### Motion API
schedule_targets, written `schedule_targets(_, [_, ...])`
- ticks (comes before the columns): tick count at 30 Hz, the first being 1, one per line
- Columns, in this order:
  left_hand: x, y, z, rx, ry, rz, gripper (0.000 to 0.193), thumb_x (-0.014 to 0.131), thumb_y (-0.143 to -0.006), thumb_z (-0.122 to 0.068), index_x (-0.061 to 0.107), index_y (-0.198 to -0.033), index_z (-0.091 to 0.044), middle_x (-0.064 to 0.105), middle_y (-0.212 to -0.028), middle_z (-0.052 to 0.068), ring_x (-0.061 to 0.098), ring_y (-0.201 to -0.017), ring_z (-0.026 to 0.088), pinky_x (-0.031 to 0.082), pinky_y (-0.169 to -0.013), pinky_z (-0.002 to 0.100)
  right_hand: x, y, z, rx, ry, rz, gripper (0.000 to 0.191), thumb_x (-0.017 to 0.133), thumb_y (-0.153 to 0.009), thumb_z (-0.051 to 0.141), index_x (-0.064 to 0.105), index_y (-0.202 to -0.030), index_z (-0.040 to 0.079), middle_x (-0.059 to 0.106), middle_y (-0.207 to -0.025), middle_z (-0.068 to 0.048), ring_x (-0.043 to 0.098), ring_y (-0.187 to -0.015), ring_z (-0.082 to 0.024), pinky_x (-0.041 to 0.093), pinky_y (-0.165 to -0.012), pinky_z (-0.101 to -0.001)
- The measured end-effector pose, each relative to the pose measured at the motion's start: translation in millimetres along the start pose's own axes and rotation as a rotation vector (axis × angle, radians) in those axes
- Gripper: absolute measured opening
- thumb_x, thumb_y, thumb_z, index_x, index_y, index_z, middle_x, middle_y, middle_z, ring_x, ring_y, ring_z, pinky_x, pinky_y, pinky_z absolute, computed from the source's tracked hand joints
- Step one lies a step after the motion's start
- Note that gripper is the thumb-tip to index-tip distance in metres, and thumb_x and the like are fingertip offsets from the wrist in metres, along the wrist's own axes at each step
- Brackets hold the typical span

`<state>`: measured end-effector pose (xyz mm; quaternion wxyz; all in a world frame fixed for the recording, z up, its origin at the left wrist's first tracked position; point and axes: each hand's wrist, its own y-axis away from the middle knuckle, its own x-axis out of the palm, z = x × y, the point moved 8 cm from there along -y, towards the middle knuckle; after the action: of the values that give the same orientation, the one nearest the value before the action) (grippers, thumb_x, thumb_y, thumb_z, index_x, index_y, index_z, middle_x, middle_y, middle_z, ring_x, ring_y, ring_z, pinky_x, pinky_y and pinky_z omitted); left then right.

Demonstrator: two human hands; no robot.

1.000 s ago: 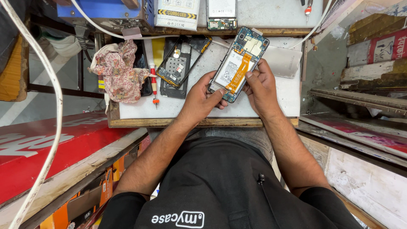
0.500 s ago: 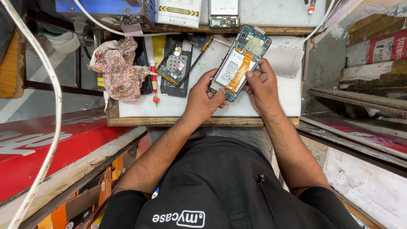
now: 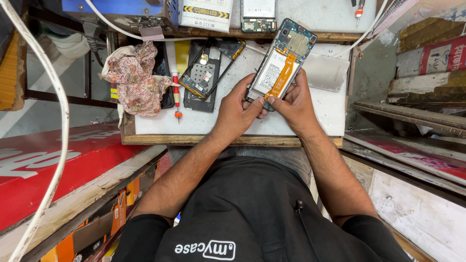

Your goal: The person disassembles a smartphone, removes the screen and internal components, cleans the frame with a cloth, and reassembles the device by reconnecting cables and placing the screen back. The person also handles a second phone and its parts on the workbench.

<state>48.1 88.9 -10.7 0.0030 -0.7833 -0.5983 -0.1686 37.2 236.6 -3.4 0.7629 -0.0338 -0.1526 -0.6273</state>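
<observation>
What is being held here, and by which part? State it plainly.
An opened phone, back cover off, held by its lower end: left hand on the lower left edge, right hand on the lower right edge.

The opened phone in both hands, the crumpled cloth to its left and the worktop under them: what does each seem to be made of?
Opened phone, held by the left hand and right hand: probably a plastic frame with metal shields, a foil-wrapped battery and an orange flexible ribbon, judging by the dull sheen. Crumpled cloth: soft printed fabric, limp and creased. Worktop: scuffed matt white sheet, perhaps laminate, with a wooden front edge showing grain.
</observation>
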Motion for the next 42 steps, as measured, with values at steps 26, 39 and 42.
schedule_targets(26, [5, -7, 8, -0.032, 0.048, 0.023, 0.061, 0.062, -0.100, -0.006, 0.035, -0.155, 0.002, 0.069, -0.114, 0.013, 0.069, -0.080, 0.009, 0.060, -0.065, 0.024, -11, 2, 0, -0.017, 0.014, -0.023, 0.068, 0.065, -0.097, 0.001, 0.026, -0.153, 0.003, 0.067, -0.123, -0.019, 0.070, -0.116, -0.019, 0.061, -0.102, -0.0351])
schedule_targets(39, [6, -3, -5, 0.015, -0.141, -0.078, 0.059, 0.064, -0.098, -0.003, 0.038, -0.152, 0.003, 0.068, -0.116, 0.011, 0.068, -0.080, 0.007, 0.061, -0.066, 0.022, -11, 1, 1, -0.023, -0.010, -0.012, 0.066, 0.065, -0.099, 0.000, 0.028, -0.153, 0.002, 0.068, -0.125, -0.019, 0.071, -0.114, -0.020, 0.062, -0.100, -0.0352])
schedule_targets(42, [7, -1, -14, 0.074, -0.313, -0.082, 0.057, 0.065, -0.098, -0.004, 0.042, -0.150, 0.002, 0.071, -0.115, 0.011, 0.069, -0.087, 0.007, 0.060, -0.071, 0.022, -10, 2, -2, 0.000, -0.030, -0.011, 0.067, 0.065, -0.098, 0.000, 0.027, -0.153, 0.003, 0.070, -0.120, -0.019, 0.072, -0.112, -0.020, 0.063, -0.098, -0.0364])
